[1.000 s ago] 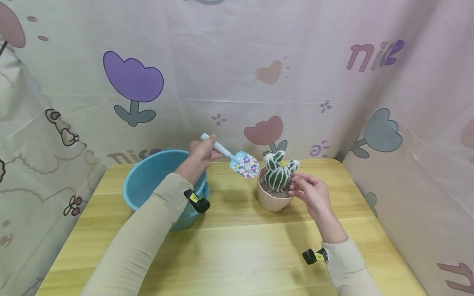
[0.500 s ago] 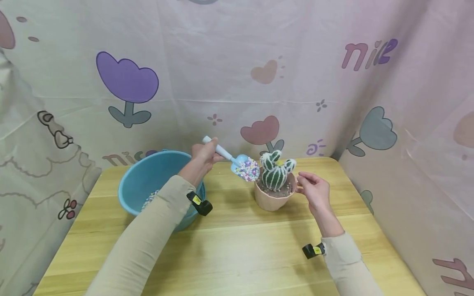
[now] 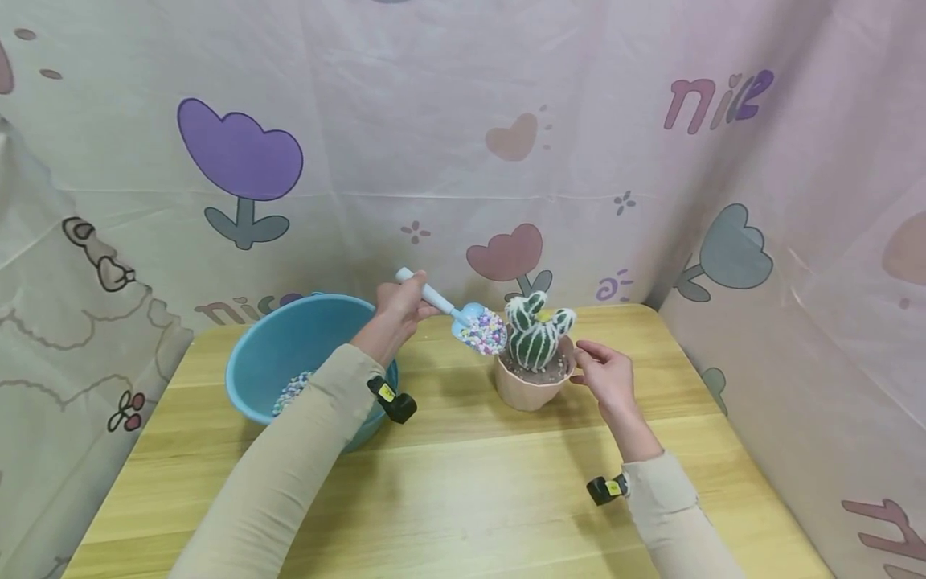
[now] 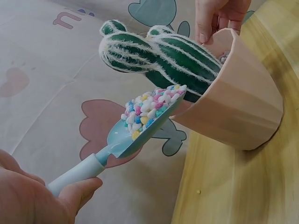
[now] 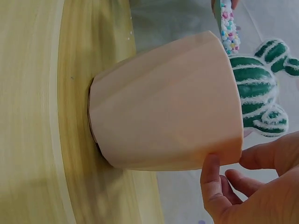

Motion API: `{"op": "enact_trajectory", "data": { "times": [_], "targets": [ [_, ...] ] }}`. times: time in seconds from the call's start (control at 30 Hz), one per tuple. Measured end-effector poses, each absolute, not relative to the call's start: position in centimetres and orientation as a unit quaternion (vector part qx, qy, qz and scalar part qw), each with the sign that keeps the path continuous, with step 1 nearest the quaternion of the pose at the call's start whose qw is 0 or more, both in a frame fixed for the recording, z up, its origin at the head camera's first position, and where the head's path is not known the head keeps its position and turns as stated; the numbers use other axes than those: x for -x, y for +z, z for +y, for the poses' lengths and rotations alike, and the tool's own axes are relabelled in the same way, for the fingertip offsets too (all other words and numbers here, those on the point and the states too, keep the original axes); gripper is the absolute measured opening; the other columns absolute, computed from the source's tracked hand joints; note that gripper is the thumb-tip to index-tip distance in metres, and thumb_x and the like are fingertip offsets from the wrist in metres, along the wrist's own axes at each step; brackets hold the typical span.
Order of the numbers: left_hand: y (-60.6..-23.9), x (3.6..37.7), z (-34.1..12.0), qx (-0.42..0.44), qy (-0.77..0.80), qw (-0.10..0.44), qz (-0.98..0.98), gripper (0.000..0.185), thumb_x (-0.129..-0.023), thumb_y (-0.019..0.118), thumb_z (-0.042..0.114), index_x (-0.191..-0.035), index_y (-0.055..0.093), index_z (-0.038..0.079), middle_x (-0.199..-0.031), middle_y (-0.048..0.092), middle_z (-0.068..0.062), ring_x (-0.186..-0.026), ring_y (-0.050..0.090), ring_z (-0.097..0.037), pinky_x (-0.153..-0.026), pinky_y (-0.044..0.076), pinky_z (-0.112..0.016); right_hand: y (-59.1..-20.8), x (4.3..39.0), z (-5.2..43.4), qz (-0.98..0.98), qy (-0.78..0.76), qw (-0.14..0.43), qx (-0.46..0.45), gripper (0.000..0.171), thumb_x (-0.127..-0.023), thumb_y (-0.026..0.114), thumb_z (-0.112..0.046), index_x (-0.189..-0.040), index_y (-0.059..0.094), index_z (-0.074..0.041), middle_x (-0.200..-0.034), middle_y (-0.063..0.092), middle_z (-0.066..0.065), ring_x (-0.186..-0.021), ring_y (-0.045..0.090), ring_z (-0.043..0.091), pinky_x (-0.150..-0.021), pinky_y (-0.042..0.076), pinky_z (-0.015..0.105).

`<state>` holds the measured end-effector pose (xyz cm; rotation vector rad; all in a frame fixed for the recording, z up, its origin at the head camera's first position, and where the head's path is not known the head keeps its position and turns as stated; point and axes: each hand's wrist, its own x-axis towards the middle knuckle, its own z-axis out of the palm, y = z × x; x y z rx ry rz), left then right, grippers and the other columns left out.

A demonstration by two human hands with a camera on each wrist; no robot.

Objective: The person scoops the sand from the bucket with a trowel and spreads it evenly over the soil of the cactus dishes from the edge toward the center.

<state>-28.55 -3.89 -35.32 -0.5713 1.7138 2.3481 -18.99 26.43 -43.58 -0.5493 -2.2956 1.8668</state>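
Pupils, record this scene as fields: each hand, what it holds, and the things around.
Left hand: grips a light-blue scoop by its pale handle
Right hand: holds the rim of a faceted peach pot
Scoop load: heaped small multicoloured pebbles
Scoop tip: at the pot's rim; contact unclear
Plant: green, white-striped fuzzy cactus, in the pot
Container: round light-blue basin, more pebbles inside
Surface: light wooden table

L arm [image 3: 268, 466] in from lower L, reaching well fwd, sleeved approx. to wrist. L hand [image 3: 396, 305] curled in a grip, thumb [image 4: 81, 191] bearing in from the side. R arm [image 3: 673, 507], also sleeved, angled fwd & inward from lower R; bare wrist [image 3: 640, 446] showing. R hand [image 3: 609, 382] pinching, fingers [image 5: 212, 182] bent. Hands well apart, L higher in head view.
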Motion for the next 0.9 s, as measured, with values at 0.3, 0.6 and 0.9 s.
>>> {"op": "enact_trajectory", "data": {
  "times": [0.3, 0.6, 0.9],
  "targets": [
    [-35.6, 28.7, -3.4, 0.195, 0.786, 0.083, 0.581, 0.059, -0.109, 0.058, 0.023, -0.155, 0.034, -0.004, -0.155, 0.046, -0.029, -0.139, 0.059, -0.039, -0.11, 0.056, -0.045, -43.5, 18.8, 26.5, -0.755, 0.63, 0.061, 0.173, 0.041, -0.105, 0.058, -0.01, -0.14, 0.058, 0.013, -0.141, 0.06, 0.034, -0.092, 0.068, 0.013, -0.067, 0.065, 0.019],
    [-35.7, 28.5, -3.3, 0.191, 0.768, 0.078, 0.606, 0.06, -0.108, 0.059, 0.025, -0.155, 0.033, -0.003, -0.154, 0.046, -0.028, -0.131, 0.065, -0.039, -0.103, 0.061, -0.041, -43.6, 18.9, 26.8, -0.759, 0.628, 0.051, 0.162, 0.041, -0.105, 0.058, -0.01, -0.138, 0.06, 0.013, -0.137, 0.062, 0.033, -0.093, 0.07, 0.016, -0.071, 0.067, 0.024],
    [-35.7, 28.5, -2.8, 0.184, 0.762, 0.077, 0.617, 0.058, -0.109, 0.058, 0.024, -0.154, 0.036, -0.004, -0.154, 0.047, -0.027, -0.132, 0.065, -0.038, -0.101, 0.062, -0.038, -43.6, 18.9, 26.7, -0.746, 0.642, 0.044, 0.172, 0.041, -0.103, 0.057, -0.008, -0.138, 0.059, 0.015, -0.133, 0.062, 0.033, -0.087, 0.067, 0.012, -0.071, 0.067, 0.024]
  ]
}}
